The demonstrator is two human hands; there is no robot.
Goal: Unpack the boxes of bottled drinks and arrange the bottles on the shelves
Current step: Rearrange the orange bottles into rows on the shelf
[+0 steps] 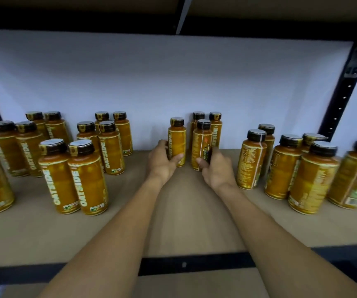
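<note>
Both arms reach deep onto the shelf (184, 211). The left hand (162, 163) curls fingers and thumb round an upright orange bottle (177, 138). The right hand (217, 171) wraps round a second bottle (201, 145) just beside it. Both stand near the back wall (173, 82), with other bottles (87, 175) clustered either side.

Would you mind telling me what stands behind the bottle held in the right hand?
Two more bottles stand behind that bottle, near the white wall. Only their upper parts show; the rest is covered.
</note>
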